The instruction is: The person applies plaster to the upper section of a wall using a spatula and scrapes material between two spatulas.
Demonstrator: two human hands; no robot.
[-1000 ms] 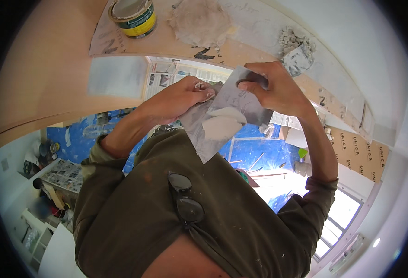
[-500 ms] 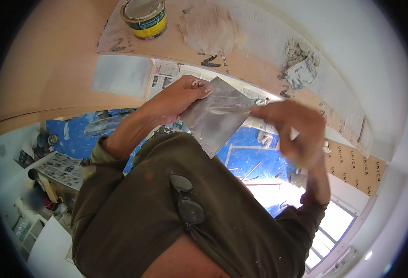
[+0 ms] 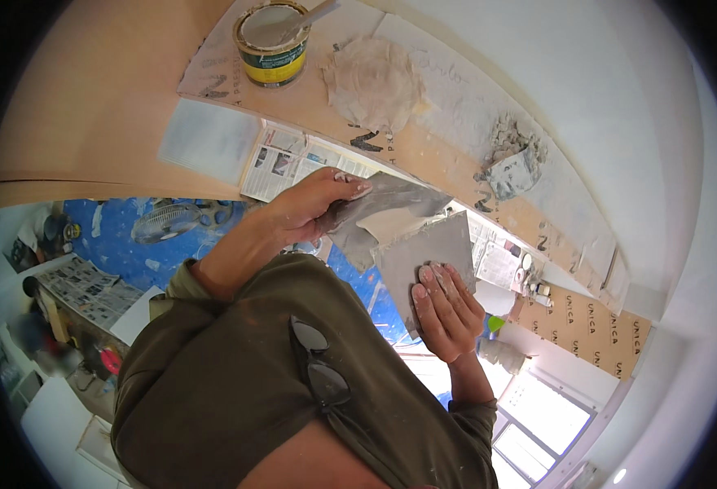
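Observation:
My left hand (image 3: 314, 208) is closed on a thin grey filler spreader plate (image 3: 399, 192), thumb on top and fingers beneath. A second flat grey spreader plate (image 3: 424, 253) is in my right hand (image 3: 446, 314). The fingers of that hand lie along its face, and the thumb is hidden behind it. Where the two plates meet, a smear of cream filler (image 3: 393, 223) shows along the right plate's upper edge. White filler specks my fingertips.
On the board (image 3: 424, 155) ahead stand an open tin (image 3: 273, 65) with a stick in it, a crumpled beige rag (image 3: 372, 81) and a messy pouch (image 3: 513, 173). Newspaper (image 3: 285, 163) lies below. A fan (image 3: 165, 222) sits on blue sheeting. Sunglasses (image 3: 318, 363) hang from my shirt.
My right hand has swung in and down from the right, its plate now turned face-up against the left one. The view has shifted slightly, showing the stick in the tin.

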